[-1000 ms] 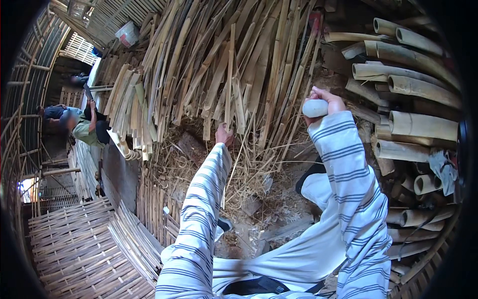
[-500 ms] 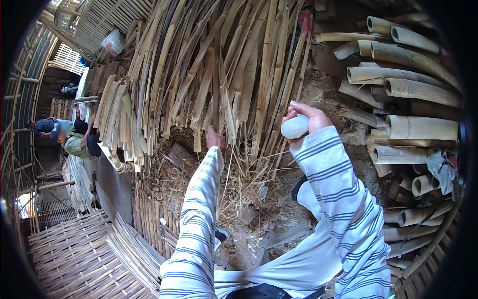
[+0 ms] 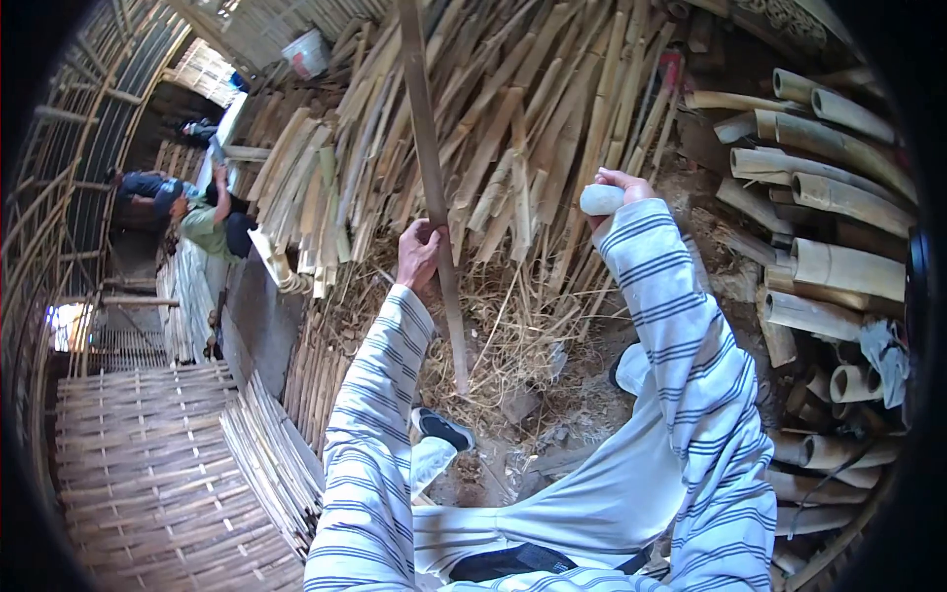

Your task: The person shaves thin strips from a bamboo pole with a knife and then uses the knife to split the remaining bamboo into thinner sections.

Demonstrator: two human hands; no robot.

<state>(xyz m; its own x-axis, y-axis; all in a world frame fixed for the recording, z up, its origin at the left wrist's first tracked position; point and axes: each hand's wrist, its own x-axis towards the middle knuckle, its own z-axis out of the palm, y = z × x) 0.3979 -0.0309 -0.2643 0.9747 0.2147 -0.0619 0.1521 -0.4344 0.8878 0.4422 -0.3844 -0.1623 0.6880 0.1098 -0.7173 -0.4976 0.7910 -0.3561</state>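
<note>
My left hand (image 3: 418, 259) is closed round a long, flat brown bamboo strip (image 3: 426, 128). The strip slants from the top of the view down past my hand, its lower end over the shavings (image 3: 503, 345) on the ground. Off to the right, my right hand (image 3: 628, 187) is raised with fingers wrapped round a pale object with a rounded end (image 3: 600, 200). The rest of that object is hidden, so its kind cannot be made out. Behind both hands lies a large heap of split bamboo strips (image 3: 582, 128).
Cut bamboo poles (image 3: 838, 202) are stacked along the right side. A woven bamboo panel (image 3: 148, 464) lies at lower left, with a bundle of thin strips (image 3: 266, 454) beside it. A co-worker (image 3: 205, 229) in a green shirt sits at far left. A white bucket (image 3: 306, 54) stands behind.
My left hand has drawn the brown strip out of the heap and lifted it. My right hand keeps its grip on the pale object. The whole view has shifted slightly.
</note>
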